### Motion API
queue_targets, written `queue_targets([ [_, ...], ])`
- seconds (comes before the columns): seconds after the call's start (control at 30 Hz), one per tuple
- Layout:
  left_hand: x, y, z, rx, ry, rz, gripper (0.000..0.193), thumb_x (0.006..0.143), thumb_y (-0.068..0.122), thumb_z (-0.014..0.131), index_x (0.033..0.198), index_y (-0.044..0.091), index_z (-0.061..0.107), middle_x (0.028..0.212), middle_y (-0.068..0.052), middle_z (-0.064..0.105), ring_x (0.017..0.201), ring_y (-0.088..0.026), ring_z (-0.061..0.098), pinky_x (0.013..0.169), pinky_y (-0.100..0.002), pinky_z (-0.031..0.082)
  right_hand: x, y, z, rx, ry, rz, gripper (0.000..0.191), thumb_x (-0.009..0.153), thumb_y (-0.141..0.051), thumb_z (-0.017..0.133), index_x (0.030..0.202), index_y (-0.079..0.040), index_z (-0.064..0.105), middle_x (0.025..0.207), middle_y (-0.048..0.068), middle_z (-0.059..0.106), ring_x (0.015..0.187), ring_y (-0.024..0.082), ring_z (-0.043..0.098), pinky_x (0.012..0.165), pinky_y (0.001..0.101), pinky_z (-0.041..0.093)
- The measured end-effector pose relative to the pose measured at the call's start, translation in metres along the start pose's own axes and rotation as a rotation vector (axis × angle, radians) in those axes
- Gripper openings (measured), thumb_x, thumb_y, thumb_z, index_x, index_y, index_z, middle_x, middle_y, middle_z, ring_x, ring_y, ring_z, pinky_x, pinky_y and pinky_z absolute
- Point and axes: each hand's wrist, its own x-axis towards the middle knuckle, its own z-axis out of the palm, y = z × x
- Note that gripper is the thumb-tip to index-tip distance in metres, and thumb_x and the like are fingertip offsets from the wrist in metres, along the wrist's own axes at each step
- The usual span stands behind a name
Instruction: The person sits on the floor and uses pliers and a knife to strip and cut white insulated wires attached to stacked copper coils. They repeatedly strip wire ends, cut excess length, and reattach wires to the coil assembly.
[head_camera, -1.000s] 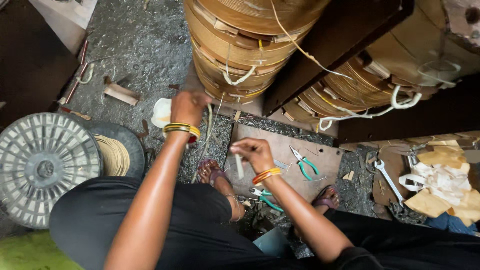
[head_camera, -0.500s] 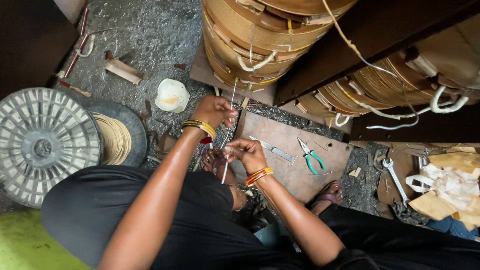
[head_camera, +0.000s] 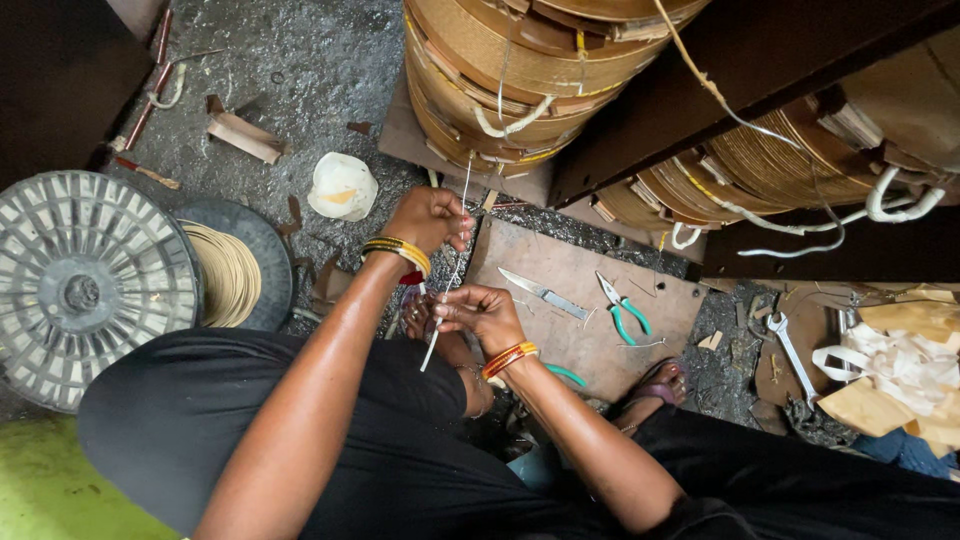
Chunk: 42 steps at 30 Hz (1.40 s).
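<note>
My left hand (head_camera: 428, 218) pinches a thin pale cord (head_camera: 452, 270) that runs up to the wound coil stack (head_camera: 520, 70). Lower down my right hand (head_camera: 478, 312) grips the same cord, whose free end hangs below the fingers. Both wrists wear yellow and orange bangles. The hands are close together, above my black-clad lap and the brown board (head_camera: 590, 305).
A knife (head_camera: 545, 294) and green-handled pliers (head_camera: 625, 310) lie on the board. A grey spool of tan cord (head_camera: 85, 285) stands at the left. A wrench (head_camera: 788, 345), crumpled paper (head_camera: 910, 385), a pale cup (head_camera: 342, 186) and wood scraps lie on the gritty floor.
My left hand came down from the coil stack toward my right hand. The right hand left the board and took hold of the cord.
</note>
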Motion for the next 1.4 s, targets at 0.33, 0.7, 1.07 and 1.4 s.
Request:
queue_targets([
  [0.33, 0.003, -0.004, 0.0, 0.022, 0.005, 0.02, 0.008, 0.088, -0.001, 0.074, 0.085, -0.005, 0.068, 0.074, -0.013, 0.072, 0.058, -0.017, 0.07, 0.052, -0.03, 0.056, -0.002, -0.005, 0.005, 0.098, 0.054, 0.088, 0.014, 0.089, 0.002, 0.073, 0.103, 0.002, 0.074, 0.095, 0.011, 0.077, 0.081, 0.017, 0.073, 0.071, 0.0301, 0.063],
  [0.7, 0.001, 0.031, 0.002, 0.242, 0.233, 0.009, 0.01, 0.088, 0.009, 0.076, 0.094, 0.001, 0.076, 0.08, -0.007, 0.077, 0.052, -0.014, 0.068, 0.047, -0.027, 0.05, 0.051, -0.049, 0.009, 0.149, 0.243, 0.025, 0.015, 0.088, -0.003, 0.074, 0.102, 0.003, 0.075, 0.092, 0.012, 0.078, 0.076, 0.016, 0.072, 0.069, 0.0275, 0.061],
  [1.07, 0.036, 0.048, 0.001, -0.12, 0.304, 0.065, 0.015, 0.085, 0.006, 0.081, 0.09, -0.008, 0.077, 0.077, -0.011, 0.076, 0.051, -0.011, 0.057, 0.044, -0.027, 0.043, 0.084, -0.1, 0.026, 0.239, 0.24, -0.107, 0.013, 0.092, -0.009, 0.074, 0.102, -0.001, 0.077, 0.095, 0.009, 0.079, 0.077, 0.013, 0.07, 0.07, 0.026, 0.058],
  [1.4, 0.04, 0.046, -0.004, 0.007, 0.287, 0.079, 0.014, 0.081, 0.007, 0.085, 0.084, -0.002, 0.073, 0.076, -0.005, 0.073, 0.062, -0.013, 0.062, 0.055, -0.03, 0.05, 0.078, -0.091, 0.029, 0.161, 0.254, -0.149, 0.013, 0.091, -0.007, 0.077, 0.101, 0.001, 0.077, 0.087, 0.009, 0.076, 0.069, 0.014, 0.069, 0.064, 0.0265, 0.055],
])
